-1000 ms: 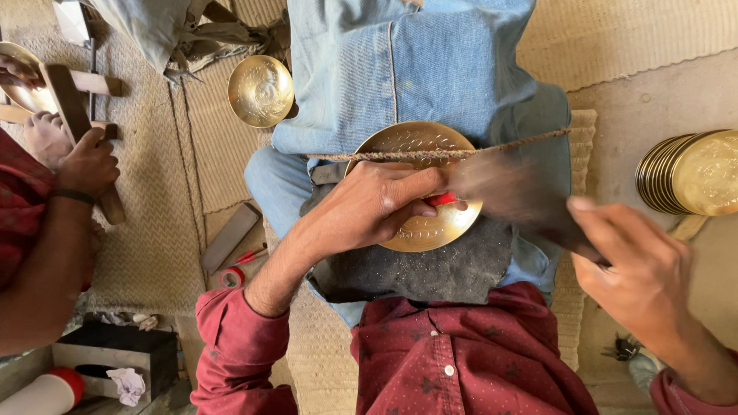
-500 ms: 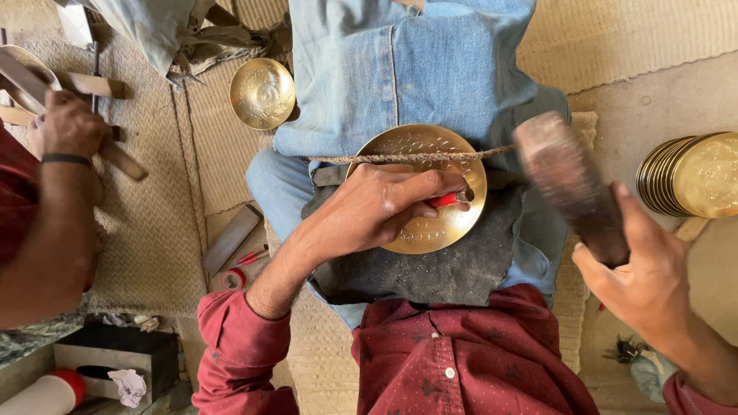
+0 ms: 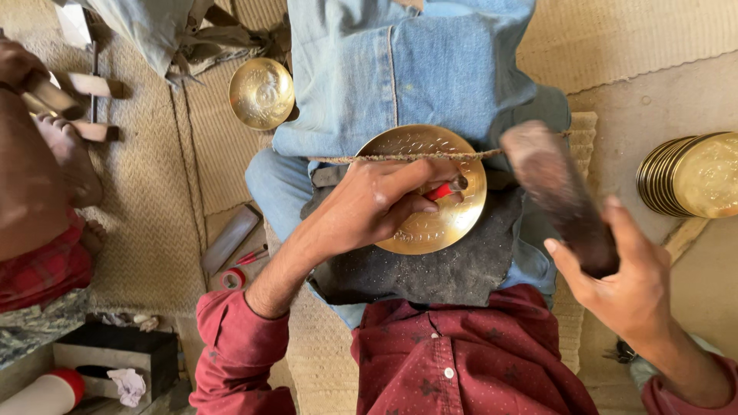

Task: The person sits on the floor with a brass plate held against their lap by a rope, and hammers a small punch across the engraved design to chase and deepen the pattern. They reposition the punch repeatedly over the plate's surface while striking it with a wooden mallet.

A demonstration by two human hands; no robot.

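A woven mat floor (image 3: 138,230) is seen underfoot. The brass plate (image 3: 430,223) is steadied on the lap by the left hand (image 3: 369,204), fingers closed on a red-handled punch (image 3: 444,190). At three o'clock, the right hand (image 3: 623,288) grips a raised wooden mallet (image 3: 557,192).

Counted, placed from the brass plate (image 3: 430,223) on the lap:
- Brass plates lying singly: two — that one, and one (image 3: 261,94) up-left of it.
- Stacks of brass plates: one (image 3: 686,175), far right; number within cannot be told.
- Red-handled punches: one (image 3: 442,190), on the lap plate.
- Wooden mallets: one (image 3: 561,196), just right.
- Tape rolls: one (image 3: 231,278), lower left.
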